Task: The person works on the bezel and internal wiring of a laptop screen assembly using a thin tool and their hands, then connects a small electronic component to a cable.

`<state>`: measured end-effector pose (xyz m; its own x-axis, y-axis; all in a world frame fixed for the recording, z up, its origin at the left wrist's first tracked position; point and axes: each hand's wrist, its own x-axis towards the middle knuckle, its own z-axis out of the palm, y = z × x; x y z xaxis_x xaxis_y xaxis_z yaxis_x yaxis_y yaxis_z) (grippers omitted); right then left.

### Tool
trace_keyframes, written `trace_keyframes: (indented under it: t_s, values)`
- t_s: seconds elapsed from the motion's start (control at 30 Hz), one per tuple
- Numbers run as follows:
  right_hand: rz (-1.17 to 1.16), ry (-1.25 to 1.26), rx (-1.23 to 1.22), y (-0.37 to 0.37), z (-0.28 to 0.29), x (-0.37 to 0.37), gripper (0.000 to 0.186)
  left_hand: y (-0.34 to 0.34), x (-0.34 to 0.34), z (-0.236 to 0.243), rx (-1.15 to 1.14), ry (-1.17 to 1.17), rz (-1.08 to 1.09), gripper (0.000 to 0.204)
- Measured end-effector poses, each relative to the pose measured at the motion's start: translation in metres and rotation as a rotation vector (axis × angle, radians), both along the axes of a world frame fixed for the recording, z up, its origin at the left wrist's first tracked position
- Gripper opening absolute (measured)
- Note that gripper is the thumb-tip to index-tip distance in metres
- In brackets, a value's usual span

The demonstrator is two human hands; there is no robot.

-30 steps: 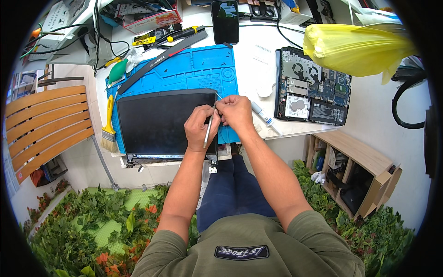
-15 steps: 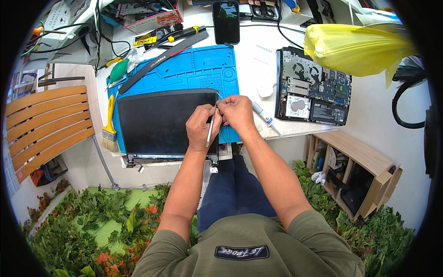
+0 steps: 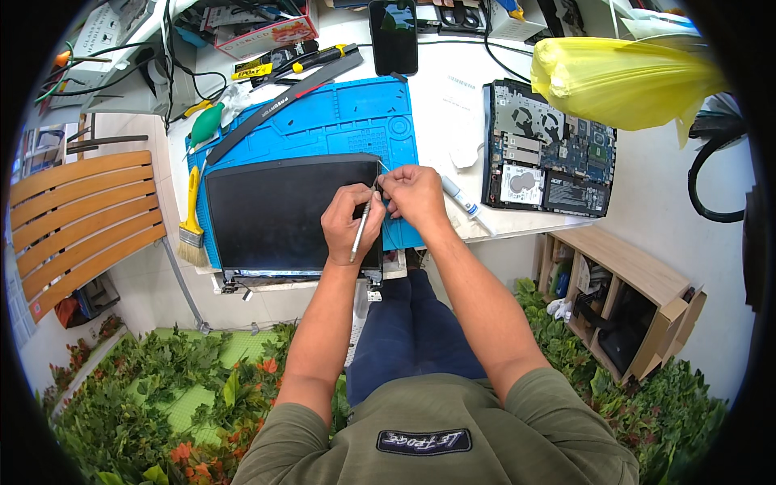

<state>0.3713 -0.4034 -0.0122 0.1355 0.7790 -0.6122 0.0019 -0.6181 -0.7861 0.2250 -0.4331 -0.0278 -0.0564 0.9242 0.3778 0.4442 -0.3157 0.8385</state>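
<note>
A laptop screen panel (image 3: 283,214) in a black frame lies face up on the blue work mat (image 3: 323,133). My left hand (image 3: 347,225) is closed round a slim, silvery, pen-like metal tool (image 3: 360,233), whose far end meets the panel's right edge. Right beside it, my right hand (image 3: 414,194) is pinched shut at the same edge. A thin pale strip (image 3: 383,165) shows just past its fingertips; whether the fingers hold it is hidden. Both hands nearly touch near the panel's upper right side.
An opened laptop base (image 3: 550,153) sits on the right, beneath a yellow plastic bag (image 3: 622,85). Closer lies a white tube (image 3: 461,198). Leftward are a yellow-handled brush (image 3: 192,214), a green air blower (image 3: 207,124) and a long dark strip (image 3: 279,105). A phone (image 3: 394,36) lies at the back.
The tool's near end has swung left and down as my left hand shifted slightly left. My right hand stays pinched at the panel edge.
</note>
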Motion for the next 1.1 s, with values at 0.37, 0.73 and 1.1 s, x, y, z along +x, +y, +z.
trace_keyframes:
  t_s: [0.37,0.73,1.1]
  values:
    - [0.157,-0.563,0.31,-0.014,0.029,-0.007,0.022,-0.002,-0.006,0.001,-0.072,-0.096,0.041,0.015]
    - [0.167,-0.623,0.577,-0.016,0.001,0.008,0.026,0.069,-0.059,0.058,0.096,0.193,-0.047,0.019]
    - [0.205,-0.611,0.535,-0.02,0.0,0.001,0.022,0.168,-0.099,0.053,-0.073,0.908,-0.422,0.035]
